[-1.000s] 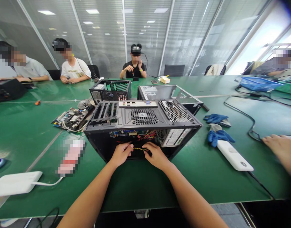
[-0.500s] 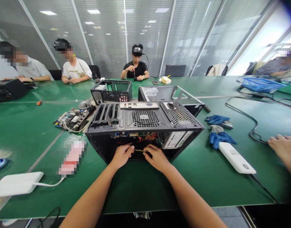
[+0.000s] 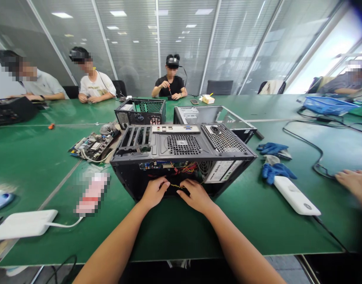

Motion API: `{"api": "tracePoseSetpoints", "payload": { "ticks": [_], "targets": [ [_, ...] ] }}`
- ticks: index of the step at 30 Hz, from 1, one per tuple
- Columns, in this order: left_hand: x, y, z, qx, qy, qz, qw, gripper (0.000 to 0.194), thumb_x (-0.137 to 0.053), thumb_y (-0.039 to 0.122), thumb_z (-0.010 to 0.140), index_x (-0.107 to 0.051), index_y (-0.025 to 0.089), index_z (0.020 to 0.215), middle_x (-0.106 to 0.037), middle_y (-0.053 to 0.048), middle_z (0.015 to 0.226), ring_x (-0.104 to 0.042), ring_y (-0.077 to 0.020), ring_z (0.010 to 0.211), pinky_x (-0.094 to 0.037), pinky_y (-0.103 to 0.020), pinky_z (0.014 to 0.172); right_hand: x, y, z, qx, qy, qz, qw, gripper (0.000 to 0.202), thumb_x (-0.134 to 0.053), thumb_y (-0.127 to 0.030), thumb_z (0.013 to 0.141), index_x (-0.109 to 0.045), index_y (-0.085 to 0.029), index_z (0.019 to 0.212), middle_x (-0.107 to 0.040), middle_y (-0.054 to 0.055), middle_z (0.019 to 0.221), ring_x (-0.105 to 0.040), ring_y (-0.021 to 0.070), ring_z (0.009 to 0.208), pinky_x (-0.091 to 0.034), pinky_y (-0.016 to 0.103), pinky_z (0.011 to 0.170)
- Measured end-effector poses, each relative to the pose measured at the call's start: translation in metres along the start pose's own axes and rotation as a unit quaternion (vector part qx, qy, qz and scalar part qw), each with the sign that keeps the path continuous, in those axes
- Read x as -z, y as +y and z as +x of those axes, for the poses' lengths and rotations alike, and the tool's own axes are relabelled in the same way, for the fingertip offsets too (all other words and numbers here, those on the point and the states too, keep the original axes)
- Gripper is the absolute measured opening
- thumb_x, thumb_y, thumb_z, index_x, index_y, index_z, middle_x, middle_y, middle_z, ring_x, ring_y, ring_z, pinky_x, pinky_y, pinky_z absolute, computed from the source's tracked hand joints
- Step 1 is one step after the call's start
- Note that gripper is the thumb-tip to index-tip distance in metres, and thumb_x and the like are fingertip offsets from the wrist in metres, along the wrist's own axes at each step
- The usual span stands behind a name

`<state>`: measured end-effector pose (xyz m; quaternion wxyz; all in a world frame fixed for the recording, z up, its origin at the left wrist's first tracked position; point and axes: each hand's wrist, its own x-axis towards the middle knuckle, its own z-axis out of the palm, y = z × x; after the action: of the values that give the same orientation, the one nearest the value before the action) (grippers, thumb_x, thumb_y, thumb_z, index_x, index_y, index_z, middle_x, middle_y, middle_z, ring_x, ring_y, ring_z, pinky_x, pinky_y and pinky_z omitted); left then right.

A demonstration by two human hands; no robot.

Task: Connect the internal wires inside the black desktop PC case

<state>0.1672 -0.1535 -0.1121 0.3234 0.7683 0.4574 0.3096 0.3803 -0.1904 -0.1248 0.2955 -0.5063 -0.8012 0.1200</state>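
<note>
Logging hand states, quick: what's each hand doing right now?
Left hand: closed, pinching the yellow-and-black twisted cable.
Right hand: thumb and forefinger apart at the cable; whether it grips can't be told.

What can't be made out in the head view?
Head view:
Yellow-black wire: ends lost behind the left hand, right hand or shadow.
Case: lower interior dark, partly behind both hands.
Power supply label: print too small.
Co-worker's hand: cut off by right edge.
</note>
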Motion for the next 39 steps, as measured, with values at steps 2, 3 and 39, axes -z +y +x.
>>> {"api": "tracePoseSetpoints", "payload": {
  "ticks": [2,3,39],
  "targets": [
    [0.000,0.000,0.000,-0.017,0.000,0.004,1.000,0.027,-0.047,0.034,0.094,-0.065,0.018,0.082,-0.063,0.000,0.070,-0.057,-0.0141,0.066,-0.040,-0.024,0.064,0.001,-0.003,0.003,0.006,-0.007,-0.006,1.000,0.010,-0.060,-0.029,0.092,-0.061,-0.022,0.098,-0.065,0.006,0.094,-0.060,0.0222,0.089,-0.046,0.036,0.082],
    [0.000,0.000,0.000,-0.026,-0.002,0.006,1.000,0.025,-0.047,0.033,0.094,-0.065,0.018,0.085,-0.065,-0.001,0.073,-0.058,-0.0144,0.068,-0.042,-0.024,0.066,0.002,-0.005,0.005,0.013,-0.008,-0.002,1.000,0.012,-0.059,-0.029,0.092,-0.062,-0.022,0.102,-0.065,0.006,0.097,-0.060,0.0223,0.092,-0.046,0.037,0.084],
    [-0.004,0.004,0.007,-0.182,0.047,0.247,0.951,0.016,-0.069,0.031,0.087,-0.072,0.020,0.098,-0.062,-0.003,0.085,-0.062,-0.0179,0.079,-0.052,-0.029,0.073,-0.003,0.013,0.025,-0.017,-0.023,0.212,0.977,0.016,-0.056,-0.017,0.091,-0.070,-0.019,0.083,-0.063,0.001,0.082,-0.059,0.0148,0.080,-0.044,0.027,0.075]
  ]
}}
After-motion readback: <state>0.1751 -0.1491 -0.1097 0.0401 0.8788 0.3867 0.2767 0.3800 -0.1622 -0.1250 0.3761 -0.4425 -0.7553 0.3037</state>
